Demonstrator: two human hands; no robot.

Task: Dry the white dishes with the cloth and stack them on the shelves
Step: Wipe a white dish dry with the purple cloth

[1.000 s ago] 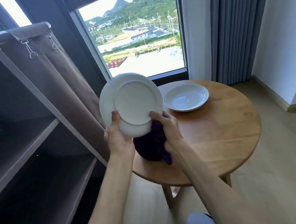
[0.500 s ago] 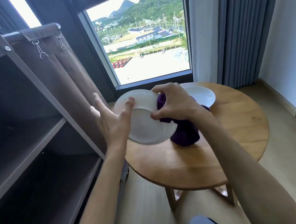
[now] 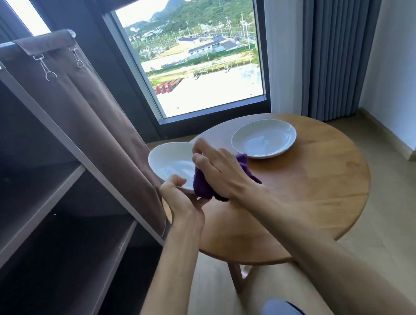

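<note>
Our left hand (image 3: pixel 180 203) pinches the near rim of a white plate (image 3: pixel 170 165), held off the round wooden table's (image 3: pixel 315 199) left edge, while our right hand (image 3: pixel 217 171) clutches the purple cloth (image 3: pixel 201 185) against it. Another white plate (image 3: pixel 264 138) sits on the table; dark shelves (image 3: pixel 44 193) stand left.

Purple cloth (image 3: pixel 201 182), white plates (image 3: pixel 170 163)

A person's left hand (image 3: pixel 180 198) holds a white plate (image 3: pixel 170 163) by its near rim while the right hand (image 3: pixel 221 173) presses a purple cloth (image 3: pixel 202 184) into it, beside a second plate (image 3: pixel 263 138) on a round wooden table (image 3: pixel 315 199) near dark shelves (image 3: pixel 44 193).
</note>
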